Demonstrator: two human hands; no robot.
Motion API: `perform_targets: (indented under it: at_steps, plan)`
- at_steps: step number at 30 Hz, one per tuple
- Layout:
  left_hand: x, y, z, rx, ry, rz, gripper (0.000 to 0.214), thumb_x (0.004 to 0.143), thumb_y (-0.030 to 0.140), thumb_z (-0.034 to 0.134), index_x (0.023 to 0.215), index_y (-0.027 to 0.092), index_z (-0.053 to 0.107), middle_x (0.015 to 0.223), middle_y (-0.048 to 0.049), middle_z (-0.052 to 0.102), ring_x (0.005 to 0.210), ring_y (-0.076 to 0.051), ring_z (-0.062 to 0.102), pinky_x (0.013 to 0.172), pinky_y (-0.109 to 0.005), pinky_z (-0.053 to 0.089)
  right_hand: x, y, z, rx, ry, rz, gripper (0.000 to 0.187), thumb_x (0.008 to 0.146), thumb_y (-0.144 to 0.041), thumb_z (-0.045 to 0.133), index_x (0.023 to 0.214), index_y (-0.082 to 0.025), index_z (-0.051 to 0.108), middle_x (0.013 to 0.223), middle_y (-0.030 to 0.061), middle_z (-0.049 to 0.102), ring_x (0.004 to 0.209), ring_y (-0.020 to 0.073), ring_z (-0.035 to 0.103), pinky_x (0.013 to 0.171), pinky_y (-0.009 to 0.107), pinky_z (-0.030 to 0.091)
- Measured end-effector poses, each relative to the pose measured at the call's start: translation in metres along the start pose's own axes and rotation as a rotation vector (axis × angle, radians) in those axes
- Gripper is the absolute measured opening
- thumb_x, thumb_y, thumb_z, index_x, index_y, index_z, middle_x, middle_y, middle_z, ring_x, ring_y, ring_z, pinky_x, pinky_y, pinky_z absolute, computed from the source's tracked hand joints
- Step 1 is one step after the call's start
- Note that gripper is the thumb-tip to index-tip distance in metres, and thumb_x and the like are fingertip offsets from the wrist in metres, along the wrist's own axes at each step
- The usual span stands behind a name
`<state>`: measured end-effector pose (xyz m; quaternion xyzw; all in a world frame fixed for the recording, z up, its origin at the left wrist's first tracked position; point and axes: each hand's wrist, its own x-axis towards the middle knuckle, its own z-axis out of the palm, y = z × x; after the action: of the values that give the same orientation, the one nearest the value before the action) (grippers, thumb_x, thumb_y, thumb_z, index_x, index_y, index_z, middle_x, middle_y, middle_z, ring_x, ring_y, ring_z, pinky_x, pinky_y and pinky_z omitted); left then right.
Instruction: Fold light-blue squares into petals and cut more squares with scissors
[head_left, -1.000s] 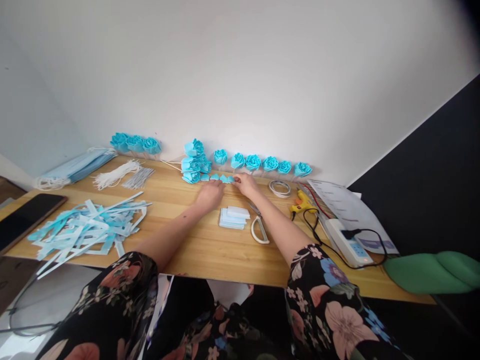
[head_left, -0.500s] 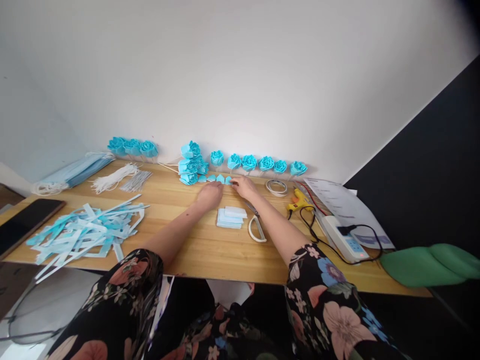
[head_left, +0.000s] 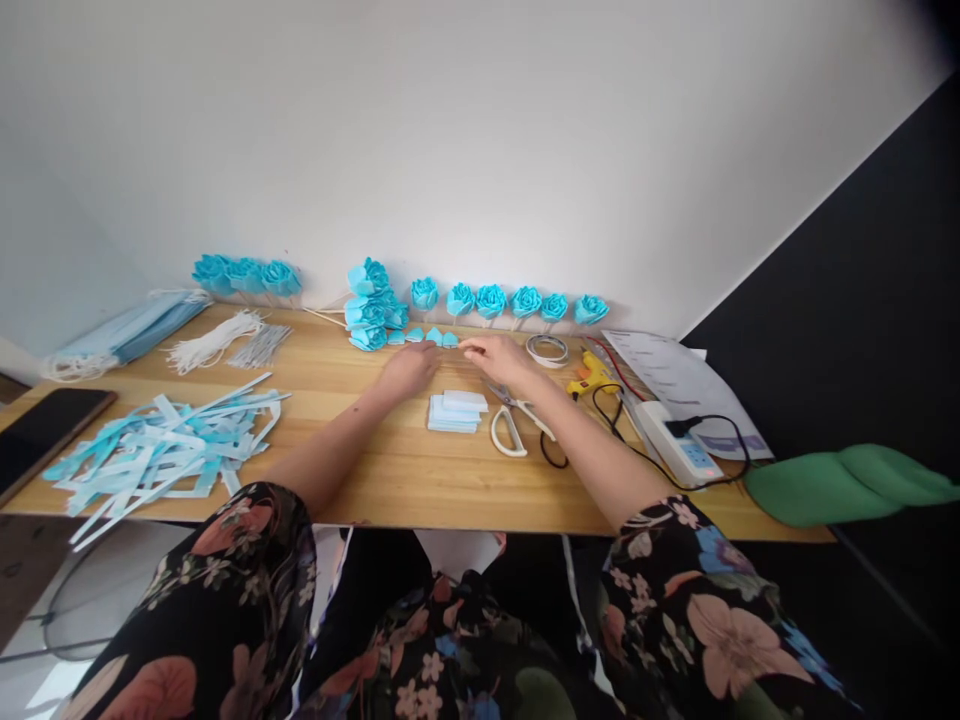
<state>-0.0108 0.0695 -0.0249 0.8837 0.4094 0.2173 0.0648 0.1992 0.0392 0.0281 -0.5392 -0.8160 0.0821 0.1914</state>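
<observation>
Several folded light-blue petals lie in a short row near the back of the wooden table. My left hand rests just in front of that row, with its loosely bent fingertips close to the petals and nothing visible in them. To the right of the row, my right hand is open, its fingertips beside the last petal. Between my forearms lies a small stack of pale-blue cut fabric pieces. White-handled scissors lie partly beneath my right forearm.
Blue fabric roses line the wall, with a pile of roses to their left. Cut strips, face masks and a phone lie left. A tape roll, yellow glue gun and power strip are right.
My right hand has drawn slightly away from the petal row to the right, and more of the scissors shows. My left hand stays close to the petals. The whole view has shifted slightly.
</observation>
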Motion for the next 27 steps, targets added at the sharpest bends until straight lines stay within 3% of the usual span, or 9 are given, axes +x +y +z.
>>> perform_targets:
  at_steps: [4,6,10,13,22,27]
  plan:
    - [-0.003,0.012,-0.009,-0.150,0.089,-0.055,0.036,0.087,0.016,0.045,0.117,0.015,0.065,0.123,-0.0097,0.066,0.115,-0.023,0.059,0.101,-0.035,0.044,-0.038,-0.016,-0.013,0.043,-0.093,-0.104,0.024,0.091,-0.024,0.054,0.106,-0.026,0.073,0.105,-0.0004,0.075,0.091,0.0175,0.067,0.074,0.025,0.044]
    - [-0.005,0.025,-0.016,-0.268,0.100,-0.125,0.035,0.088,0.020,0.045,0.115,0.015,0.068,0.114,-0.0088,0.071,0.103,-0.021,0.065,0.093,-0.033,0.048,-0.054,-0.019,-0.016,0.043,-0.109,-0.144,0.024,0.091,-0.022,0.053,0.105,-0.026,0.072,0.106,-0.0002,0.074,0.092,0.0171,0.067,0.074,0.025,0.043]
    - [-0.012,0.052,-0.024,-0.459,0.048,-0.127,0.036,0.088,0.026,0.047,0.116,0.016,0.068,0.101,-0.0064,0.075,0.085,-0.018,0.068,0.078,-0.028,0.051,-0.076,-0.019,-0.017,0.005,-0.072,-0.158,0.021,0.089,-0.021,0.056,0.102,-0.024,0.072,0.100,0.0015,0.074,0.089,0.0169,0.065,0.073,0.025,0.041]
    - [-0.021,0.063,-0.021,-0.481,-0.014,-0.121,0.037,0.088,0.027,0.048,0.118,0.016,0.068,0.095,-0.0051,0.076,0.078,-0.017,0.067,0.073,-0.027,0.050,-0.088,-0.017,-0.016,-0.036,-0.049,-0.142,0.019,0.089,-0.020,0.057,0.100,-0.023,0.072,0.097,0.0038,0.073,0.092,0.0187,0.064,0.075,0.027,0.042]
    - [-0.033,0.054,-0.003,-0.384,-0.068,-0.023,0.035,0.090,0.030,0.048,0.114,0.018,0.070,0.113,-0.0065,0.072,0.098,-0.021,0.067,0.086,-0.030,0.050,-0.136,0.006,-0.017,-0.051,0.161,0.074,0.024,0.090,-0.021,0.054,0.109,-0.018,0.069,0.104,0.0095,0.070,0.099,0.0233,0.062,0.089,0.036,0.047]
    - [-0.032,0.054,-0.001,-0.353,-0.054,0.017,0.033,0.089,0.031,0.049,0.107,0.019,0.073,0.108,-0.0069,0.074,0.095,-0.022,0.068,0.087,-0.032,0.051,-0.138,0.017,-0.012,-0.088,0.193,0.114,0.029,0.090,-0.020,0.053,0.116,-0.018,0.066,0.110,0.0105,0.069,0.106,0.0240,0.061,0.094,0.038,0.046]
